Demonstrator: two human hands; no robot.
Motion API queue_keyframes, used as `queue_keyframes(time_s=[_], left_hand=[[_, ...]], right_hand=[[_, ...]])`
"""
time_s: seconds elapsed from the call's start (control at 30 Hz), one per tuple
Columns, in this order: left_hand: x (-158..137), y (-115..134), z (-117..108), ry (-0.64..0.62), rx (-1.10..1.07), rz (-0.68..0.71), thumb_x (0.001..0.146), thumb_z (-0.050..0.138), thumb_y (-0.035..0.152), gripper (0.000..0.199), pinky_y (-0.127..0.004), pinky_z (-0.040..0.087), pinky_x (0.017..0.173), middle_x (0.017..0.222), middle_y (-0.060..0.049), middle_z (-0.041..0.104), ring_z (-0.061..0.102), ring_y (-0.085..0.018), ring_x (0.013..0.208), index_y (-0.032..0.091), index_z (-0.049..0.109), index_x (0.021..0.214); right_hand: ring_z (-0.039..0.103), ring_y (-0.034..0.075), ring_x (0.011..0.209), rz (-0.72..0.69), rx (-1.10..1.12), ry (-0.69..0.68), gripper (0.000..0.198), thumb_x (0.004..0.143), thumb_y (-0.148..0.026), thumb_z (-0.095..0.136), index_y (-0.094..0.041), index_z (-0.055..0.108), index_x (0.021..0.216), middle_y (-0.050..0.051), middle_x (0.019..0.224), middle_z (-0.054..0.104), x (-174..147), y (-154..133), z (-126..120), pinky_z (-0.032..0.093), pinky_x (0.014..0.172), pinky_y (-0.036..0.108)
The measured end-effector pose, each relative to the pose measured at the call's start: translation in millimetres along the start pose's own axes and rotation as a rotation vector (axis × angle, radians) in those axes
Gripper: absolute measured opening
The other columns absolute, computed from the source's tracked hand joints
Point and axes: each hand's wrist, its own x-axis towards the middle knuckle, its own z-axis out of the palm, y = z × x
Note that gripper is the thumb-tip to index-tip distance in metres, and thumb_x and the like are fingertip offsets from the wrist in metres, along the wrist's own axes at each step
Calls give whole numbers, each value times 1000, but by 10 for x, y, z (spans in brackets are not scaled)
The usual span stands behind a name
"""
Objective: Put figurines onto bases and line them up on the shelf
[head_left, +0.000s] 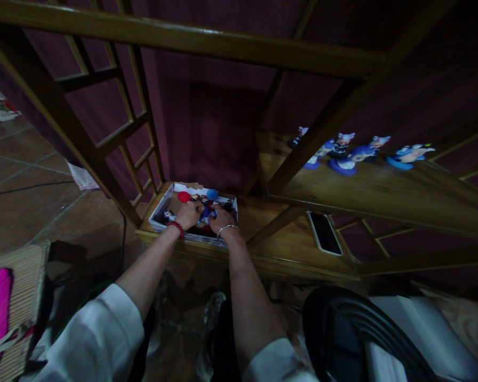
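Note:
A shallow cardboard box (161, 211) with small figurines in it sits on the lower wooden shelf. My left hand (188, 214), with a red bead bracelet at its wrist, reaches into the box with its fingers closed. Beside it my right hand (223, 219), wearing a silver bangle, has its fingers curled inward too. Between the two hands is a blue-and-white figurine (205, 214), which both sets of fingers appear to hold; its details are small and partly covered. A red round base (184, 197) and a blue round base (212, 194) show at the back of the box.
Several figurines with blue bases (344, 165) stand on the raised shelf (342, 188) at right. A phone (324, 233) lies on the lower shelf. Wooden bars (183, 37) cross above the hands. A woven-topped stool (22, 281) with pink cloth stands at lower left.

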Motion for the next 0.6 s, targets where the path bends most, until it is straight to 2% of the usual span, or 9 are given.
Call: queue_keyframes(time_s=[0.13,0.27,0.4,0.5,0.6], left_hand=[[-4,-20,19,-33,-54,77,79,38,27,29,-23,41,68,81,-3,64,57,-14,77,20,62,93],[-15,-17,37,-95,-17,86,77,42,28,26,-23,41,68,79,-3,65,57,-14,77,21,63,90],[-25,-6,39,-94,16,93,75,44,28,25,-25,42,67,81,-5,65,58,-17,78,19,61,91],[-51,53,-25,-69,10,80,75,43,24,24,-26,42,69,83,-6,64,58,-17,78,17,61,90],[-134,202,-195,-88,-93,167,75,41,19,25,-25,43,72,85,-4,64,57,-15,80,17,61,91]], right_hand=[[54,17,99,-39,-17,0,42,76,-21,43,-29,44,117,2,110,58,12,15,30,41,81,27],[55,19,97,-48,-38,-7,32,77,-27,43,-25,51,108,4,105,60,34,29,62,42,80,27],[56,20,96,-30,-39,-8,31,76,-28,45,-22,53,105,6,104,61,55,39,87,43,79,27],[56,21,94,-11,-50,-22,28,75,-27,47,-21,57,101,8,101,62,51,37,89,43,77,27],[57,20,91,-11,-57,-41,26,75,-27,47,-19,60,96,8,97,63,25,28,62,43,74,26]])
